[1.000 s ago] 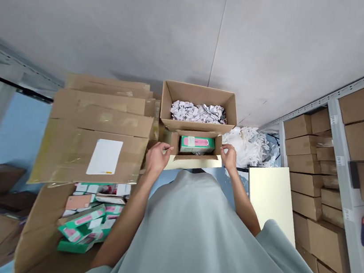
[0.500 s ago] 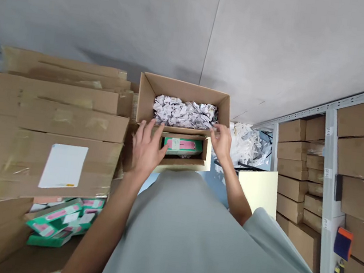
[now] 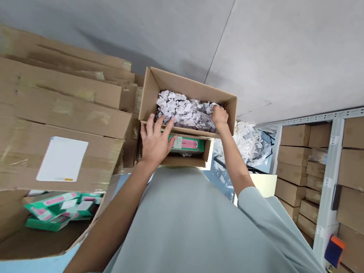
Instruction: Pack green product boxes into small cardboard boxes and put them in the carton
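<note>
We were mid paper-grab: right hand [image 3: 220,114] bunched on the crumpled paper [image 3: 185,112] in the back box [image 3: 150,92], left hand [image 3: 155,142] spread on the small carton [image 3: 182,160] with the green-pink packet [image 3: 189,144] inside. We figured lifting a wad would need a firm pinch.

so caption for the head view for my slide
Right hand in crumpled white paper; left hand on small open cardboard box

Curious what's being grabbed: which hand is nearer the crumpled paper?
Right. The right hand is in the crumpled paper; the left hand rests on the small box, short of it.
</note>
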Tool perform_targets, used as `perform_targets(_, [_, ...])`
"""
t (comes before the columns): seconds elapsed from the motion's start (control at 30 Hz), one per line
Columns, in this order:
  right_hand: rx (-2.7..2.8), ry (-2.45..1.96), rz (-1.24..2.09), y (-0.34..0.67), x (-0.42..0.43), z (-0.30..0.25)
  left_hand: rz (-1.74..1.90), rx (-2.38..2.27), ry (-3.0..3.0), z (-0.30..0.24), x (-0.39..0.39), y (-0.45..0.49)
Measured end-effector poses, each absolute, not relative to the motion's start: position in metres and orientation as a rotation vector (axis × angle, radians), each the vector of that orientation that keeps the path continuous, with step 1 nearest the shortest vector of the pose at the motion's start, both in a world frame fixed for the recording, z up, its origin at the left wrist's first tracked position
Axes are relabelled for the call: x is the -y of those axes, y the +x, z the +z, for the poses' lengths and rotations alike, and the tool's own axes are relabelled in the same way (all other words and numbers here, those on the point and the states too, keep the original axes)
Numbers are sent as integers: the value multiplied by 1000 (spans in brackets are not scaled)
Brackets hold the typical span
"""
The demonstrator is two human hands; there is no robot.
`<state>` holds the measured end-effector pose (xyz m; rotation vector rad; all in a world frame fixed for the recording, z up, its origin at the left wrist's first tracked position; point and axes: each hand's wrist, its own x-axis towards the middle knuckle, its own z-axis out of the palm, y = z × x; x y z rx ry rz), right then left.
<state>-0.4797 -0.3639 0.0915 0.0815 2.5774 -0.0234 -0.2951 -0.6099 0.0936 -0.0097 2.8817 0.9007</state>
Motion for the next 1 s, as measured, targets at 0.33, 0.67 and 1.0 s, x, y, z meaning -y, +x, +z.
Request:
perform_targets(0.33, [-2522,16,18,-481,360,75,870,-2878,3,98,608,-295])
perform_targets(0.67, [-2714,43,-24,-461,366,106,909,-2874,29,100,609,-286])
perform_targets(1.0, [-2840,-159,-896,-295,366,185,930,-2864,47,96,612,-283])
